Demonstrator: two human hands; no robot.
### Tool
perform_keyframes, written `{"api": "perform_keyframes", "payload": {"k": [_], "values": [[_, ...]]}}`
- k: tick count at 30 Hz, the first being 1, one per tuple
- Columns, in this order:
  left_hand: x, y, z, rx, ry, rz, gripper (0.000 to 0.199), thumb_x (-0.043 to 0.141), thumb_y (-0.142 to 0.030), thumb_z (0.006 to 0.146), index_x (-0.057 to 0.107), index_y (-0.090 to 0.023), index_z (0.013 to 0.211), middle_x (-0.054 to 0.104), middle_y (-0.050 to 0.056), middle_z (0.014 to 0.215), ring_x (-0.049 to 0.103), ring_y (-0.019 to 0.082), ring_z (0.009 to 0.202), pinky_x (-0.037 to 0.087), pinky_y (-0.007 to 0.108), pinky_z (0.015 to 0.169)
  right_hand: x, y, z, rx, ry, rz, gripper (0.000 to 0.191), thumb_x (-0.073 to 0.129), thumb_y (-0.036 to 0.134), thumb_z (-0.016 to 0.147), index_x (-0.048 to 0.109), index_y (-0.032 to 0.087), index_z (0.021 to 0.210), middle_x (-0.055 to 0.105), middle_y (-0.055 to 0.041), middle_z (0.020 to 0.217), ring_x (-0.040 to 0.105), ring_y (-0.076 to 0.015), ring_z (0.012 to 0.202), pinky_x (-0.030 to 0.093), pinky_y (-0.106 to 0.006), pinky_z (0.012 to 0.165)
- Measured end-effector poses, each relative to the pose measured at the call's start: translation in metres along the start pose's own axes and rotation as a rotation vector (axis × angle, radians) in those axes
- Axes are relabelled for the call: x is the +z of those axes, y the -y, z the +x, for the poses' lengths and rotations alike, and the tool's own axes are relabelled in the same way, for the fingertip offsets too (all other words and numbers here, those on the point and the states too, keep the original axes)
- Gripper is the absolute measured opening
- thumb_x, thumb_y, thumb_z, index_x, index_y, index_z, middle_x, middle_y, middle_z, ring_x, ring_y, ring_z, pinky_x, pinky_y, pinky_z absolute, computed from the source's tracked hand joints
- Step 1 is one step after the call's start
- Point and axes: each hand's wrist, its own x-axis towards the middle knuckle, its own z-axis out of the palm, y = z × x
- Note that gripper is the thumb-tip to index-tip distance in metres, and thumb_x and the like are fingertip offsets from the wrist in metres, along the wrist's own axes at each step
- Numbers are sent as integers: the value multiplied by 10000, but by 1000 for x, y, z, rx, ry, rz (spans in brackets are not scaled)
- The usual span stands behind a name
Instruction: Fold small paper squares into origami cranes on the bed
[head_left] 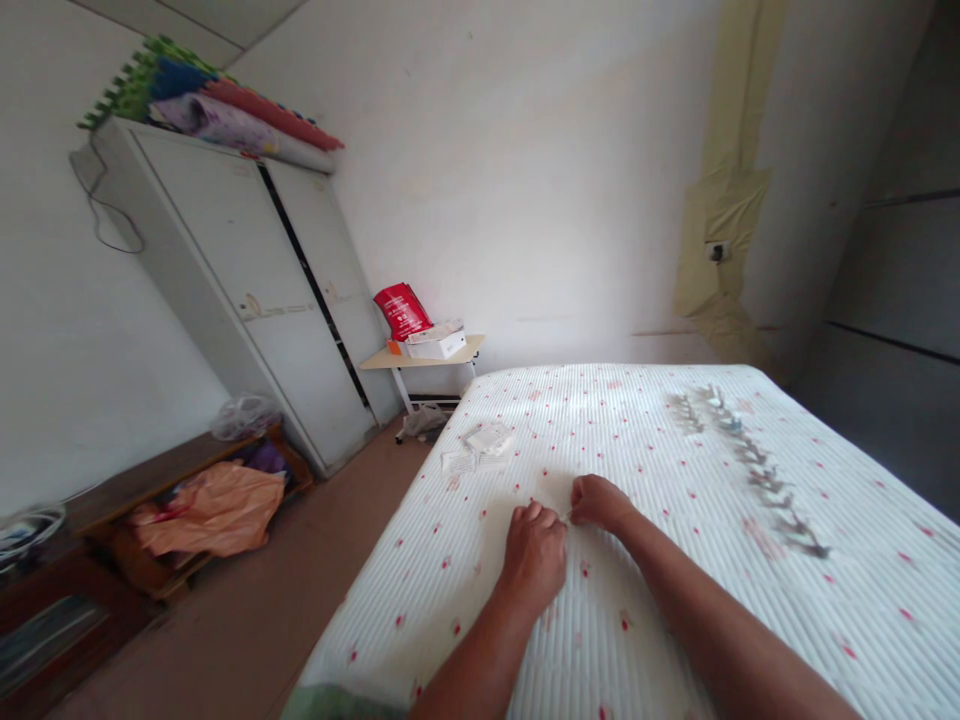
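My left hand (535,545) and my right hand (597,502) are close together over the middle of the white bed cover (630,620) with red dots. Both have their fingers closed. Between the fingertips is something small and pale, too small to make out. Beyond my left hand lie several white packets (489,440) in a loose pile. To the right, several small greyish objects (765,475) stand in a long slanting row on the cover, with a shorter group beside its far end.
A small table (472,345) with a red bag (403,310) and a white box (439,343) stands past the bed's far left corner. At the left are a grey cabinet (247,270) and a low wooden shelf holding an orange plastic bag (217,508).
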Motion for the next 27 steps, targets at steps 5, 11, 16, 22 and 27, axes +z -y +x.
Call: {"api": "perform_keyframes", "payload": {"k": [5, 11, 16, 22, 27], "values": [[-5, -4, -3, -7, 31, -8, 228, 436, -146, 811, 627, -223, 909, 586, 50, 832, 448, 192, 876, 312, 334, 747, -1, 1, -2, -1, -2, 15, 178, 623, 182, 521, 657, 180, 696, 660, -49, 740, 595, -176, 687, 345, -218, 498], [-6, -6, -2, -31, 34, 10, 233, 426, -153, 817, 625, -236, 905, 586, 39, 849, 441, 193, 883, 298, 343, 761, -1, 1, -2, 2, 4, 50, 177, 593, 149, 521, 657, 176, 684, 659, -48, 719, 592, -171, 667, 334, -211, 477], [-9, -6, -1, -55, 66, 13, 236, 414, -157, 819, 622, -228, 904, 585, 47, 880, 435, 194, 909, 297, 341, 773, -3, -2, 0, -3, 38, 91, 190, 555, 94, 529, 664, 160, 670, 649, -31, 637, 581, -139, 587, 334, -188, 453], [-8, -4, -1, -43, 66, 9, 228, 418, -171, 813, 624, -229, 894, 583, 44, 886, 432, 192, 911, 306, 334, 767, -8, -4, 1, -38, 64, 123, 133, 588, 110, 535, 661, 151, 639, 641, -6, 605, 565, -111, 568, 342, -168, 473], [-10, -5, -1, -38, 68, 9, 244, 411, -159, 814, 619, -237, 918, 583, 42, 886, 435, 193, 916, 306, 338, 775, -3, -3, -1, -13, 26, 107, 137, 613, 196, 536, 660, 165, 661, 631, -17, 616, 565, -140, 595, 323, -190, 464]]}}
